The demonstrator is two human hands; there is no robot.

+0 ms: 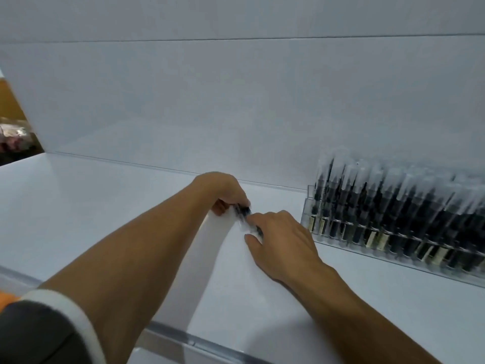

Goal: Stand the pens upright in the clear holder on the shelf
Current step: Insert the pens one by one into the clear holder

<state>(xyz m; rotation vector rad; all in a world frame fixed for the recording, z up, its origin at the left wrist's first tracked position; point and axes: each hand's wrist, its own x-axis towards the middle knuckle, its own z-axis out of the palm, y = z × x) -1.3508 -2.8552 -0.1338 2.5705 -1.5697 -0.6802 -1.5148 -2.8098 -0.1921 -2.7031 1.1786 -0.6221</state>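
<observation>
My left hand [223,193] and my right hand [280,237] meet over the middle of the white shelf [105,206]. Between them lies a bundle of black pens in clear wrappers [245,214]. My left hand grips one end of it with curled fingers. My right hand's fingertips pinch the other end, and part of the bundle is hidden under that hand. The clear holder [393,222] stands at the right against the back wall, stepped in rows and filled with several upright black pens in clear sleeves.
A white back wall [236,101] rises behind the shelf. The shelf's front edge has a clear strip [189,340]. At the far left, beyond the shelf's end, a brown surface and some blurred goods [13,137] show.
</observation>
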